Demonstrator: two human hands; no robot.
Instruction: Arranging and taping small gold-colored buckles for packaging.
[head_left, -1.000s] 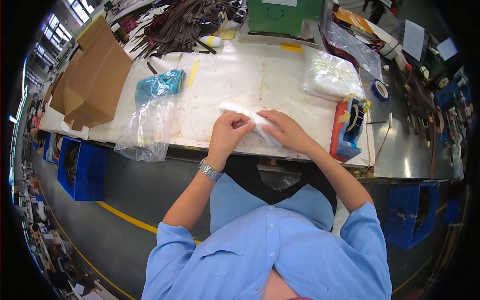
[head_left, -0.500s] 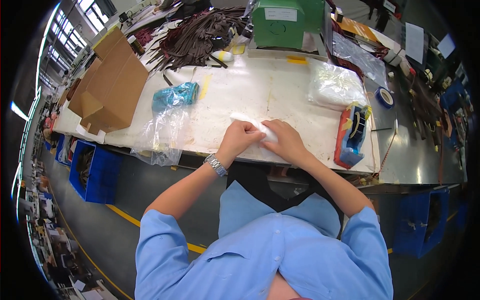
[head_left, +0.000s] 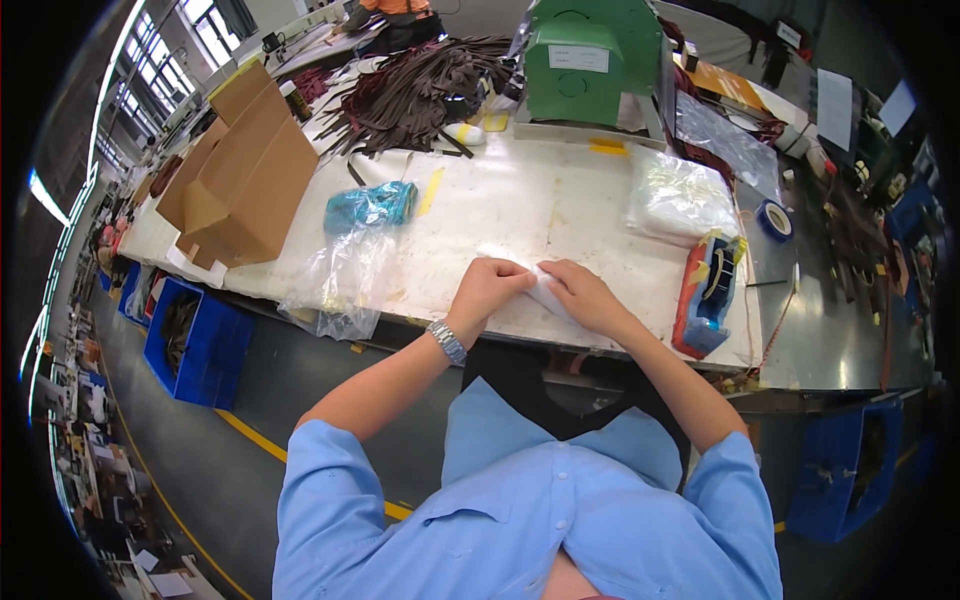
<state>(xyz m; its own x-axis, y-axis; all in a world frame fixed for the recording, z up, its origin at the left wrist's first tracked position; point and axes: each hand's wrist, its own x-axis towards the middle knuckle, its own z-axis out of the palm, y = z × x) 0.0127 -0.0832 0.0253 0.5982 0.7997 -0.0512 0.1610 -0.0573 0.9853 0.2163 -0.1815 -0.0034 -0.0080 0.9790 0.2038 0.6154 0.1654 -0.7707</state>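
Left hand [head_left: 487, 288] and right hand [head_left: 583, 295] pinch a small flat clear plastic packet [head_left: 545, 287] between them at the near edge of the white worktable [head_left: 560, 200]. We judge we are folding or sealing it; next calls for steady fingertip pressure.

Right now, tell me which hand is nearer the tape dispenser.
Right. The right hand lies just left of the tape dispenser, apart from it; the left hand is farther left, beyond the right one.
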